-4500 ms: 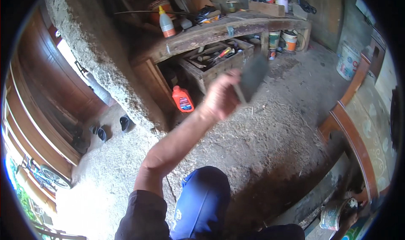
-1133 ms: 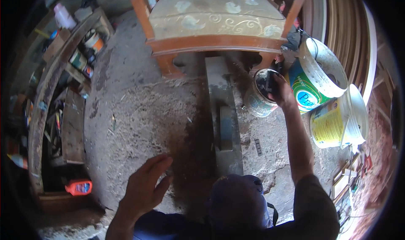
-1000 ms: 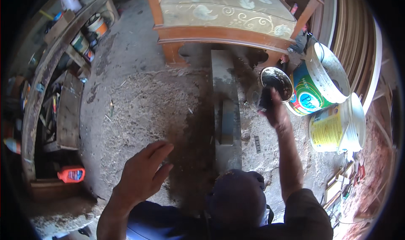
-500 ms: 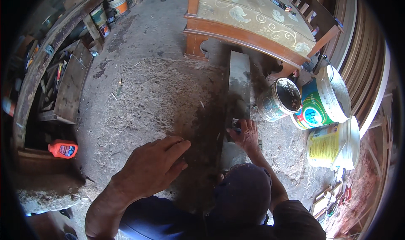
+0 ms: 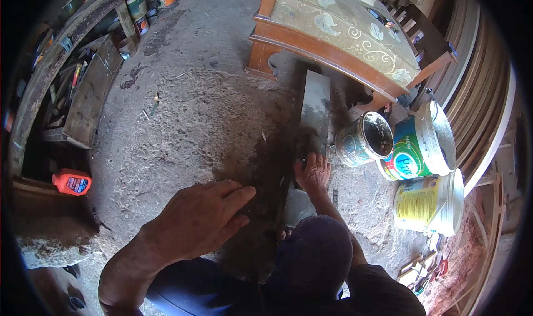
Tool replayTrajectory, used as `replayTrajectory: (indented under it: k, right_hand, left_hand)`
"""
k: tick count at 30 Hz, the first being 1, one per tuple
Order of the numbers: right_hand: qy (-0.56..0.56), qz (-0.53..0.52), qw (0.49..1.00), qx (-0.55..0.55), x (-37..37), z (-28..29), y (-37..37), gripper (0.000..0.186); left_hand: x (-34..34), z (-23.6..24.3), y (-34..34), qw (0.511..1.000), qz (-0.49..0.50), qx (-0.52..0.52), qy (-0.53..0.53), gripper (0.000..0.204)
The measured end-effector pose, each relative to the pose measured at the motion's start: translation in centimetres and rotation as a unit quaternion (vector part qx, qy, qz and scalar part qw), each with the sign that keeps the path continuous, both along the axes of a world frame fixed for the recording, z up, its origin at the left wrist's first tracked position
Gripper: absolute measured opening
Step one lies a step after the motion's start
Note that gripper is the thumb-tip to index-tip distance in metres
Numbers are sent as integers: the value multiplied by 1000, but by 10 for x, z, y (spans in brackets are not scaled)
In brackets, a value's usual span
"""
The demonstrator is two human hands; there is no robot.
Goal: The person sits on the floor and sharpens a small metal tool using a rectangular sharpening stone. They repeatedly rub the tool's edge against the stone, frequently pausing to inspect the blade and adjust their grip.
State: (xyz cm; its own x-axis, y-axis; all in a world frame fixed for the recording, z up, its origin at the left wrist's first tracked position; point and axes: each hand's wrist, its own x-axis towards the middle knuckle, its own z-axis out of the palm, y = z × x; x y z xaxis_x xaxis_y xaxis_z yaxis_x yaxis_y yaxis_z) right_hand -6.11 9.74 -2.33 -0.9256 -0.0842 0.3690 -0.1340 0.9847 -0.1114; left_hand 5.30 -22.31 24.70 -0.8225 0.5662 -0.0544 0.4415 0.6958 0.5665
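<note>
A long grey slab [image 5: 317, 88] lies on the floor from under the settee toward me, its middle wet and dark. On its near part rests my right hand [image 5: 313, 174], fingers close together and pressed down over a small dark piece that the hand mostly hides. I cannot make out what that piece is. My left hand [image 5: 194, 219] hangs in the air over the floor left of the slab. Its fingers are loosely bent, the thumb stands apart, and nothing shows between them.
Right of the slab stand a dirty open bucket [image 5: 377, 135], a green and blue bucket [image 5: 413, 149] and a yellow-labelled bucket [image 5: 425, 205]. A cushioned wooden settee [image 5: 338, 38] is ahead. At left are a wooden tool box [image 5: 91, 94] and a red bottle [image 5: 72, 181].
My right hand has slid slightly back toward me along the slab, covering more of the small piece. My left hand hardly moves. The whole view has shifted a little.
</note>
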Motion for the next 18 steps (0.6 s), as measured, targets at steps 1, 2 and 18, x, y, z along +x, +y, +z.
replayTrajectory:
  k: [1,2,18]
  right_hand:
    - [1,2,1000,0,-1,0,1,33]
    - [-18,8,1000,1,1,3,0,33]
    - [-213,-4,977,-27,-11,28,4,20]
  left_hand:
    - [-2,1,0,1000,-2,-2,-2,46]
    - [-3,2,0,1000,-4,-3,-8,46]
    - [-1,4,-4,999,-17,-27,-8,50]
